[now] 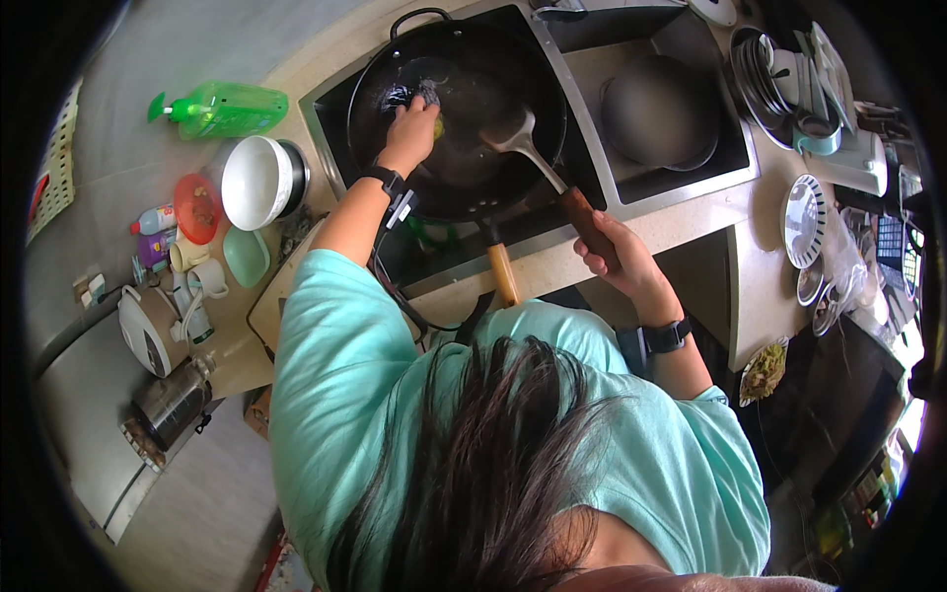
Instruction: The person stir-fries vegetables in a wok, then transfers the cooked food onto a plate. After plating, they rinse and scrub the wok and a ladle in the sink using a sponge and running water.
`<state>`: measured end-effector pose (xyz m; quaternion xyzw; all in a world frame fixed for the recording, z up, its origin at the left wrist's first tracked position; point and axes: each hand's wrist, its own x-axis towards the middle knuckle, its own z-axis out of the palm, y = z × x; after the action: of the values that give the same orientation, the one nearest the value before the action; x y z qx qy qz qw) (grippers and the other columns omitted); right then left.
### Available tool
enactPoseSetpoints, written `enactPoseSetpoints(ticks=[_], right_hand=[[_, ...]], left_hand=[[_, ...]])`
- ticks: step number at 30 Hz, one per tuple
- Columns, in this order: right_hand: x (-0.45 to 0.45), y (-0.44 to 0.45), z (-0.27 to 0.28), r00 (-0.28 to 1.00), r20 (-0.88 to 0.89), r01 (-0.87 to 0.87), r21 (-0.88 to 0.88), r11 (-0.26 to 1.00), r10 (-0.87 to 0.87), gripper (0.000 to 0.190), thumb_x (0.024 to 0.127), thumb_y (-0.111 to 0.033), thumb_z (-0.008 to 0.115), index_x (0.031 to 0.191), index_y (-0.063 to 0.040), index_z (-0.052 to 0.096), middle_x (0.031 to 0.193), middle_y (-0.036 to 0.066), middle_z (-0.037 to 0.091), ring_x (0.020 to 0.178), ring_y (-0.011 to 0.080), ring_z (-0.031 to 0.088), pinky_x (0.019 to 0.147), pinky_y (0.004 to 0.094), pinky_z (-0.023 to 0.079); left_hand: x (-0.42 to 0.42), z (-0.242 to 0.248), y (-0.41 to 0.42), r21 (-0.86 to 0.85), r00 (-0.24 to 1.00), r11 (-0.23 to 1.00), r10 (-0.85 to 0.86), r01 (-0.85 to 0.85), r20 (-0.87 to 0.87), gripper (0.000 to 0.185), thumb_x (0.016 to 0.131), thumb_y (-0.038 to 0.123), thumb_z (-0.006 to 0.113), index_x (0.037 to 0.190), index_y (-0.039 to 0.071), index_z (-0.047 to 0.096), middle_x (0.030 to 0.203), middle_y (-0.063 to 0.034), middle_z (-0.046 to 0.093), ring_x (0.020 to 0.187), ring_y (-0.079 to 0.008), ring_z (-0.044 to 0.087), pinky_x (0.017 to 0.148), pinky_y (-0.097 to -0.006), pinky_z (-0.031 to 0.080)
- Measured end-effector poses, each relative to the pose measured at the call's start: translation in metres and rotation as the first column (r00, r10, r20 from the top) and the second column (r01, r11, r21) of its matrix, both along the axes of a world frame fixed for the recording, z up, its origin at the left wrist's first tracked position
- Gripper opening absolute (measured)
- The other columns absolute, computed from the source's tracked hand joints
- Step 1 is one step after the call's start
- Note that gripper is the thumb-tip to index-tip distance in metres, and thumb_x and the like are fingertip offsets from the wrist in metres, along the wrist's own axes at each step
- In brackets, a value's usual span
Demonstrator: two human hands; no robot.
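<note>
A large black wok (481, 189) with a wooden handle (504, 274) sits over the left side of a steel-rimmed double sink (584, 111). Inside it, my left hand (414, 132) is closed around a small scrubber (428, 93), greyish at the top, with a yellow-green bit showing under the fingers. Shiny wet patches mark the wok wall beside that hand. My right hand (621, 255) grips the brown wooden handle of a metal spatula (524, 137). The spatula's blade rests inside the wok's right part, tilted, its lower edge hard to make out.
The right basin holds a dark round pan (660, 111) with cloudy contents. Left stand a green pump bottle (233, 109), a white bowl (255, 181), a red plate (197, 209), mugs and a rice cooker (152, 329). Right are stacked dishes (762, 78) and a white strainer basket (804, 222).
</note>
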<state>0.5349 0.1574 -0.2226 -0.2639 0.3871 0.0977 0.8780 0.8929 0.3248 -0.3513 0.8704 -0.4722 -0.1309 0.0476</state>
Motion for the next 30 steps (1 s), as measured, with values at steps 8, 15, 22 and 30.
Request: enactPoseSetpoints(ticks=[8,15,22,30], right_hand=[[0.026,0.004,-0.014,0.99,0.018,-0.138,-0.037,0.99,0.139,0.029,0.105,-0.033,0.044,0.115,-0.006,0.047,0.077,0.01,0.06,0.052,0.0098,0.049,0.046,0.0203,0.038],[0.022,0.005,0.017,0.97,-0.05,-0.245,-0.164,0.956,0.24,0.025,0.102,-0.029,0.051,0.111,-0.005,0.054,0.073,0.007,0.06,0.052,0.0104,0.049,0.047,0.0231,0.039],[0.019,0.004,0.027,0.873,-0.392,-0.414,-0.91,0.017,0.29,0.041,0.085,-0.02,0.07,0.121,-0.006,0.055,0.095,0.015,0.068,0.087,0.0353,0.066,0.075,0.0399,0.053],[0.01,0.003,0.039,0.93,-0.341,-0.31,-0.929,-0.201,0.14,0.045,0.082,-0.017,0.073,0.123,-0.007,0.056,0.098,0.015,0.068,0.087,0.0368,0.066,0.075,0.0395,0.054]], left_hand=[[-0.036,0.038,-0.002,-0.42,0.903,0.892,-0.032,-0.168,-0.429,0.038,0.085,-0.001,0.063,0.122,0.007,0.064,0.115,-0.0127,0.056,0.109,-0.0295,0.057,0.097,-0.0344,0.045],[-0.026,0.031,-0.002,-0.102,0.997,0.992,0.068,-0.073,-0.044,0.033,0.086,0.006,0.056,0.118,0.009,0.066,0.118,-0.0127,0.056,0.108,-0.0358,0.053,0.093,-0.0404,0.048],[-0.036,0.048,0.017,0.507,0.98,0.839,-0.153,0.199,-0.13,0.022,0.08,0.004,0.061,0.098,0.001,0.072,0.117,-0.0187,0.061,0.112,-0.0377,0.059,0.088,-0.0433,0.053],[-0.06,-0.017,-0.049,-0.187,0.881,0.967,-0.237,0.174,-0.409,0.04,0.084,0.003,0.056,0.123,0.0,0.061,0.128,-0.0227,0.059,0.12,-0.0374,0.055,0.103,-0.0405,0.044]])
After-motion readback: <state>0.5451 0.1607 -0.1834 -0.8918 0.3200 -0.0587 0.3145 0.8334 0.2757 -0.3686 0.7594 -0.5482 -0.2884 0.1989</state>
